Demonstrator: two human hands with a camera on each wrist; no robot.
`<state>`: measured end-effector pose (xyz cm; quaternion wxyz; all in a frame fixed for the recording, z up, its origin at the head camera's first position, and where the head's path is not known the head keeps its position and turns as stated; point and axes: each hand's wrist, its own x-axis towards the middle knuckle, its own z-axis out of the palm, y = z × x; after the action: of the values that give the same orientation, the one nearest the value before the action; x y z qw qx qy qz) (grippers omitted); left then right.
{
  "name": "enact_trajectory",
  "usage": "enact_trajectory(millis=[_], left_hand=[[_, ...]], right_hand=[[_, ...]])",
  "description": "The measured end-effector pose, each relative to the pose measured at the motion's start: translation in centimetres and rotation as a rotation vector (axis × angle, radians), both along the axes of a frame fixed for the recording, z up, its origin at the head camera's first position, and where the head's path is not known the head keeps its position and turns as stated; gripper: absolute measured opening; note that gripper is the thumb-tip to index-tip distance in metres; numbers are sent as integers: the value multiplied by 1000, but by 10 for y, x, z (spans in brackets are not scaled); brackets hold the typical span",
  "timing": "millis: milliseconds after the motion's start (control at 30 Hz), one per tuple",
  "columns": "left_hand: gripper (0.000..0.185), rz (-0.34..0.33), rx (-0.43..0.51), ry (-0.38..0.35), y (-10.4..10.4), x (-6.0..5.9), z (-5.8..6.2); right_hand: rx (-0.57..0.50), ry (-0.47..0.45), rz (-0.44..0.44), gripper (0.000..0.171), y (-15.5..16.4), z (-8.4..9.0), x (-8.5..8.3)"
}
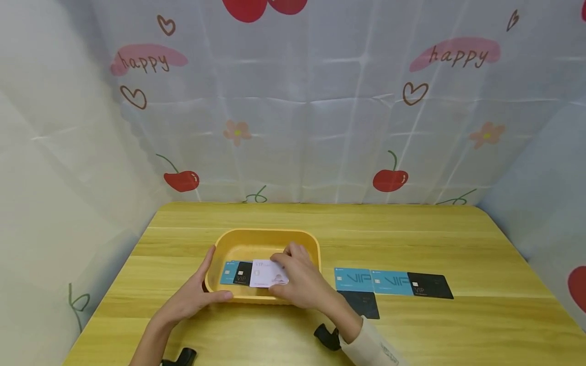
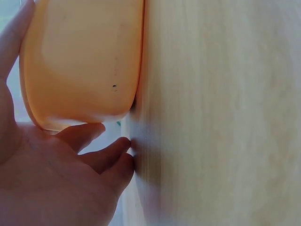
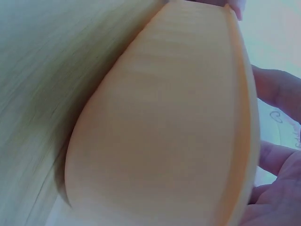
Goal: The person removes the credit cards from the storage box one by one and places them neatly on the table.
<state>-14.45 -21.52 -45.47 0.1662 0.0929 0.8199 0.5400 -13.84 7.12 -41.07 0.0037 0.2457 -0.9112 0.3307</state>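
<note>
A yellow plastic tray [image 1: 274,234] with rounded corners sits on the wooden table. My left hand [image 1: 189,300] holds its near left corner, the thumb on the front rim and the fingers along the left end. In the left wrist view, the fingers [image 2: 106,155] curve beneath the orange-looking tray wall [image 2: 84,61]. Over the tray, my right hand [image 1: 299,279] pinches a white VIP card [image 1: 263,274] at its right end. A black card [image 1: 243,274] and a blue card [image 1: 228,273] lie left of it inside the tray, partly overlapped. In the right wrist view the tray wall [image 3: 155,113] hides the cards.
Right of the tray, two blue VIP cards [image 1: 353,278] [image 1: 391,282] and a black card [image 1: 430,285] form a row on the table [image 1: 412,330]. Another black card [image 1: 361,303] lies below, partly behind my right forearm. A patterned curtain [image 1: 302,152] hangs behind the table.
</note>
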Motion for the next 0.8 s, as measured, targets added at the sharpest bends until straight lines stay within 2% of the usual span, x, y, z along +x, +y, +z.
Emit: enact_trajectory(millis=[200,800], left_hand=[[116,0,-3,10,0,0,0],[114,-9,5,-2,-1,1,1]], right_hand=[[21,19,3,51,9,0,4],[-65,28,-41,50,37,-2,13]])
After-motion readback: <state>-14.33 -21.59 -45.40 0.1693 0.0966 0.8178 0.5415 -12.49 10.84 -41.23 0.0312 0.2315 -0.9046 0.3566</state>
